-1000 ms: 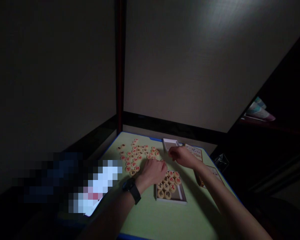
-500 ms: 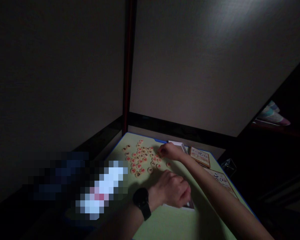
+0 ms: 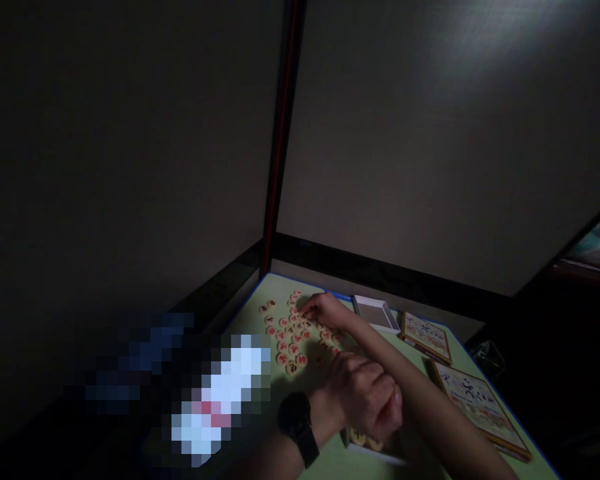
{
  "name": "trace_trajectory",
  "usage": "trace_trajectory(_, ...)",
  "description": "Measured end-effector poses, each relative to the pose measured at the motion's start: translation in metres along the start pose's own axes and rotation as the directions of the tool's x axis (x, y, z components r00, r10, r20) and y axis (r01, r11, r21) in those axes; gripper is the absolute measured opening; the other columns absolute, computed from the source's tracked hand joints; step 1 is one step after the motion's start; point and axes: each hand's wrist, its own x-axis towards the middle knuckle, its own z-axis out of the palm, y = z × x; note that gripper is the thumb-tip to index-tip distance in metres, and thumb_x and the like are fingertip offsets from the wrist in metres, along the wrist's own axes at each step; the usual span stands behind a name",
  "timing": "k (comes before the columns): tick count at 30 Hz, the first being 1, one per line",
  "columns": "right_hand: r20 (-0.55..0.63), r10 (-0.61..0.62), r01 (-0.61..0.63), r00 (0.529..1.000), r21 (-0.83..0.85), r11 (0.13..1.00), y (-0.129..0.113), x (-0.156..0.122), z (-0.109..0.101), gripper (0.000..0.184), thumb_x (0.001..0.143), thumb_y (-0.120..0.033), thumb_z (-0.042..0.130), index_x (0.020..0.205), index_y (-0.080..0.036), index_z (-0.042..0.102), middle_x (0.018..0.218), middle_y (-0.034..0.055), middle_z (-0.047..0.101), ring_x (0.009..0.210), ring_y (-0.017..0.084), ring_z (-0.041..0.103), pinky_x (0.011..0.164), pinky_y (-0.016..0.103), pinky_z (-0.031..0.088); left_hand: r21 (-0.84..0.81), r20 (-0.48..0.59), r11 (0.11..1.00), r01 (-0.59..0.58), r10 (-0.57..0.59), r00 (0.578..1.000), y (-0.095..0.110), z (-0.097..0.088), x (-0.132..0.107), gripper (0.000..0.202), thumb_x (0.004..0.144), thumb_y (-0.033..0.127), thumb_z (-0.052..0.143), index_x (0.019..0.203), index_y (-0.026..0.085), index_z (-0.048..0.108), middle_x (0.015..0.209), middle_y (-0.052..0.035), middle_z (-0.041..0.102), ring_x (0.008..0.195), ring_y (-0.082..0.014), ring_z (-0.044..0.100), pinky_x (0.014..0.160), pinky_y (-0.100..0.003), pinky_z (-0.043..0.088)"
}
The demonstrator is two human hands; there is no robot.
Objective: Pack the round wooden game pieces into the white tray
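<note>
Many round wooden xiangqi pieces (image 3: 293, 348) with red and black characters lie spread over the pale green tabletop (image 3: 250, 327). Over their far side reaches my right hand (image 3: 329, 311), its fingers stretched down and touching or nearly touching pieces; whether one is between the fingertips is hidden. My left hand (image 3: 367, 393), with a black watch (image 3: 296, 420) on the wrist, is curled into a fist above a shallow box (image 3: 380, 457). A few pieces (image 3: 359, 437) lie inside that box, partly covered by the hand. What the fist holds, if anything, does not show.
A white tray-like box part (image 3: 377, 315) lies at the table's back edge. Two flat printed boxes or lids (image 3: 426, 335) (image 3: 483, 407) rest along the right side. Walls meet behind the table. A pixelated bright patch (image 3: 220, 400) covers the left edge.
My right hand has moved left over the pieces, and its fingers have stretched out from a curl. My left fist stays near the box. The view has shifted, showing more of both boxes.
</note>
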Motion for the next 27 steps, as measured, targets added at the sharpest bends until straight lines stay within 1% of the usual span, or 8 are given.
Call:
trace_trajectory(4,0.045,-0.081,0.082,0.996,-0.036,0.996,-0.007,0.004,0.001,0.026,0.075,-0.005,0.058,0.088,-0.020,0.074,0.084,0.0010,0.073,0.078,0.014,0.063,0.070,0.020,0.041,-0.031,0.041,0.997,-0.069,0.070,0.997,0.003,0.000,0.000,0.018,0.071,0.025,0.047,0.054,0.020,0.051,0.045,0.0015,0.042,0.040,-0.0118,0.041,0.042,-0.028,0.032)
trace_trajectory(6,0.057,-0.090,0.094,0.994,-0.068,0.993,-0.009,0.006,0.001,0.022,0.075,-0.006,0.058,0.083,-0.019,0.073,0.082,0.0022,0.071,0.078,0.015,0.062,0.070,0.022,0.040,-0.034,0.097,0.995,-0.095,0.098,0.990,0.006,0.000,0.001,0.020,0.071,0.026,0.048,0.052,0.020,0.050,0.044,0.0021,0.038,0.040,-0.0113,0.038,0.041,-0.028,0.031)
trace_trajectory(8,0.069,-0.084,0.091,0.994,-0.099,0.991,-0.011,0.008,0.001,0.019,0.075,-0.007,0.058,0.080,-0.018,0.071,0.081,0.0035,0.070,0.077,0.016,0.061,0.069,0.023,0.039,-0.042,0.114,0.993,-0.110,0.114,0.987,0.009,0.000,0.002,0.020,0.070,0.026,0.048,0.051,0.020,0.049,0.043,0.0029,0.034,0.039,-0.0109,0.035,0.040,-0.027,0.030)
trace_trajectory(11,0.076,-0.057,0.067,0.996,-0.140,0.988,-0.015,0.010,0.003,0.015,0.078,-0.009,0.057,0.080,-0.017,0.069,0.083,0.0058,0.069,0.078,0.017,0.060,0.070,0.024,0.039,-0.062,0.082,0.991,-0.116,0.121,0.989,0.010,0.001,0.002,0.020,0.069,0.027,0.047,0.051,0.020,0.049,0.041,0.0034,0.032,0.038,-0.0106,0.033,0.039,-0.026,0.030)
trace_trajectory(16,0.056,-0.011,0.021,0.998,-0.189,0.982,-0.018,0.006,0.007,0.013,0.084,-0.014,0.056,0.092,-0.013,0.067,0.098,0.0118,0.067,0.087,0.019,0.060,0.077,0.024,0.041,-0.051,0.138,0.994,-0.096,0.102,0.985,0.009,0.001,0.003,0.021,0.071,0.029,0.046,0.051,0.021,0.049,0.043,0.0031,0.033,0.040,-0.0110,0.035,0.041,-0.027,0.035)
trace_trajectory(21,-0.025,0.071,-0.074,0.997,-0.214,0.974,-0.010,0.008,0.001,0.023,0.090,-0.015,0.048,0.107,-0.007,0.061,0.107,0.0174,0.062,0.095,0.021,0.059,0.083,0.026,0.041,-0.052,0.036,0.996,-0.076,0.078,0.996,0.008,-0.004,0.005,0.021,0.070,0.027,0.047,0.051,0.020,0.049,0.042,0.0029,0.033,0.040,-0.0105,0.035,0.041,-0.026,0.033)
trace_trajectory(23,-0.029,0.094,-0.098,0.995,-0.213,0.972,-0.008,0.012,0.000,0.022,0.090,-0.015,0.049,0.105,-0.008,0.062,0.107,0.0172,0.062,0.094,0.021,0.060,0.082,0.026,0.041,-0.047,0.046,0.995,-0.084,0.086,0.995,0.008,-0.004,0.004,0.021,0.071,0.028,0.047,0.051,0.021,0.050,0.042,0.0027,0.034,0.039,-0.0105,0.035,0.041,-0.027,0.033)
trace_trajectory(27,0.009,0.105,-0.101,0.994,-0.198,0.975,-0.008,0.017,0.000,0.016,0.086,-0.015,0.054,0.097,-0.012,0.066,0.102,0.0130,0.065,0.087,0.019,0.062,0.074,0.024,0.042,-0.024,0.110,0.997,-0.080,0.082,0.991,0.007,0.000,0.003,0.021,0.070,0.029,0.048,0.051,0.021,0.050,0.042,0.0028,0.032,0.038,-0.0107,0.033,0.039,-0.027,0.031)
